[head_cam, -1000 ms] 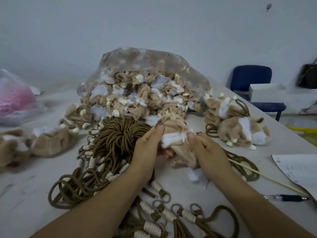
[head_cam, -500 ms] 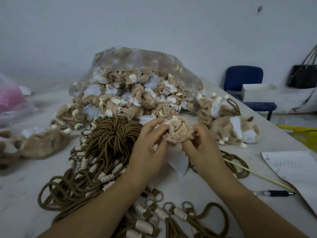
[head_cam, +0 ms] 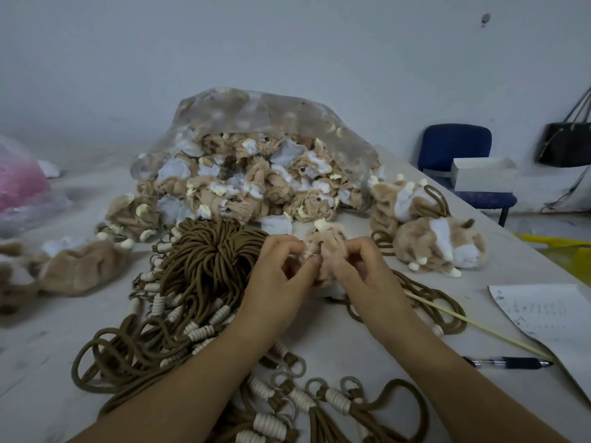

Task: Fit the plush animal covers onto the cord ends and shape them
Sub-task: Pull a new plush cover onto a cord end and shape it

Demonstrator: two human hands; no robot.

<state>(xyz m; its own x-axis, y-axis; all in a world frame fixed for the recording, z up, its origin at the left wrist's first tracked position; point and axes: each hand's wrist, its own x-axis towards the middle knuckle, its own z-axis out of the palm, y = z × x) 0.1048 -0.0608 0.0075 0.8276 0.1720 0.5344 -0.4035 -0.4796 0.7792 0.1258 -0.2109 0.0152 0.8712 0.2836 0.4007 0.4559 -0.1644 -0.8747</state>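
Both hands pinch one cover, held up between them just off the table. Left hand: thumb and forefinger curled, nipping the cover's left lower edge. Right hand: same pinch on the right lower edge. The other fingers are tucked loosely.

Cover is tan, scrunched and looks inside-out, with loose threads at the pinch. Likely very light, soft and floppy, with no shape of its own. The raw seam could fray if tugged hard. Best hold is the rim of the opening, fingertips on both sides, not the bunched body.

Long axis is roughly upright, leaning away from the hands, with a cream nub at the far top. The opening probably faces the hands; can't confirm. Can't tell if a cord end is inside yet.

Cords bundled just left of left hand, more looped below both wrists. Bag of covers is beyond the hands. Finished plushes lie right of right hand, with a stick and pen nearer.
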